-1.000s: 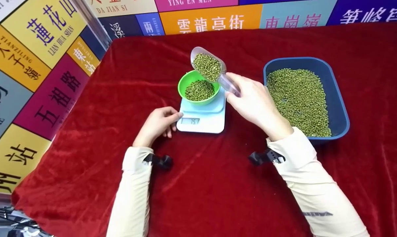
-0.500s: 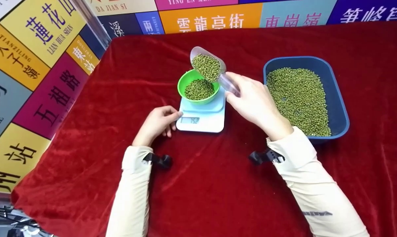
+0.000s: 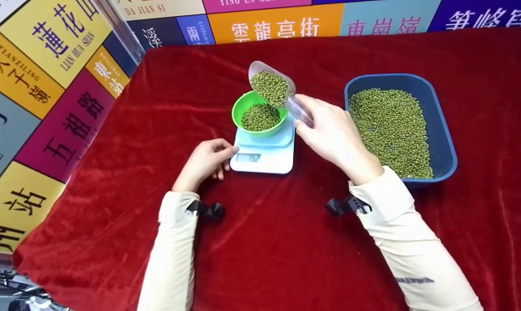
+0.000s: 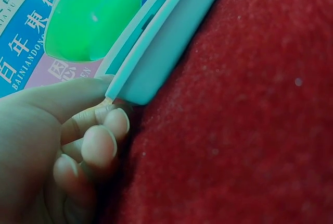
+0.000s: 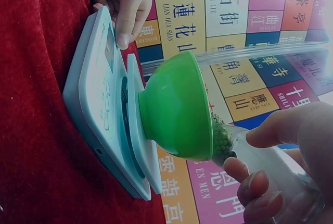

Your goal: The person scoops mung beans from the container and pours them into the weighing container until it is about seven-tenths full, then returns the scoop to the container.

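On the surface [image 3: 260,242], a bowl [image 5: 174,109] is sitting on a scale [image 3: 267,147], beans [image 3: 260,118] lying inside. A scoop [image 3: 298,111] is hanging over the bowl's edge. A tub [image 3: 438,129] is standing to the right.

From head, I look forward, down on counter [image 3: 260,233]; wrist views, low, close, share green bowl [image 5: 174,107], scale [image 5: 92,88].

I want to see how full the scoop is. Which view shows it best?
The head view: it looks into the scoop and shows its beans, though the right hand covers part of it. The right wrist view shows it partly, behind the fingers; the left wrist view not at all.
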Action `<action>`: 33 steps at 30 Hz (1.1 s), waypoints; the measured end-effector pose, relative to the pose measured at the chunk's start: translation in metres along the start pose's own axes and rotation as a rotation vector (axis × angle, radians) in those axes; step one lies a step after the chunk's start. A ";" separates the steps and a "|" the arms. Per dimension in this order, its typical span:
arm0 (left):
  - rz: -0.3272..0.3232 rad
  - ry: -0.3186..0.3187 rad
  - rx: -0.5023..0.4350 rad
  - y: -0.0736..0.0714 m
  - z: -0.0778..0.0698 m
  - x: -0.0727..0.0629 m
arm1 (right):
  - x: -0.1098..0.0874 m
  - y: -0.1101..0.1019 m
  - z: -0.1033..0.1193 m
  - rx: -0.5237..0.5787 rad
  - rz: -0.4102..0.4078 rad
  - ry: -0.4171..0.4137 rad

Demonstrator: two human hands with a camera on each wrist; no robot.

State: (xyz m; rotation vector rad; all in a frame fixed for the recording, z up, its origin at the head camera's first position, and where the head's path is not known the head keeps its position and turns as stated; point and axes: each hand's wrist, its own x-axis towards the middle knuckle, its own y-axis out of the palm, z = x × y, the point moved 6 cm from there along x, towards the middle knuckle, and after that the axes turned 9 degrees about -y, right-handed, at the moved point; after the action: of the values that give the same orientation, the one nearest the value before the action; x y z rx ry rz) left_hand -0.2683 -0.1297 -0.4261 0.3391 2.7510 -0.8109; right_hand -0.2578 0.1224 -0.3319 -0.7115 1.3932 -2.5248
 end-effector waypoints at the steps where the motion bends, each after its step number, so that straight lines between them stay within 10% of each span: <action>1: 0.001 -0.002 0.001 0.000 -0.003 -0.003 | 0.000 0.000 0.000 -0.001 -0.002 -0.001; 15: -0.017 0.018 0.002 0.000 0.019 0.016 | -0.002 -0.002 0.005 -0.050 -0.030 -0.054; 25: 0.006 0.010 -0.004 0.001 -0.008 -0.005 | -0.003 -0.001 0.005 -0.059 -0.044 -0.081; 33: -0.013 0.008 0.005 0.000 0.010 0.008 | -0.002 -0.002 0.006 -0.052 -0.037 -0.074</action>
State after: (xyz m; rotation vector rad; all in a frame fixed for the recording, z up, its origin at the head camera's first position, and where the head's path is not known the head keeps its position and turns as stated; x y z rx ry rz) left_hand -0.2739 -0.1342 -0.4367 0.3259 2.7620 -0.8213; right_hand -0.2530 0.1199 -0.3284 -0.8390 1.4378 -2.4710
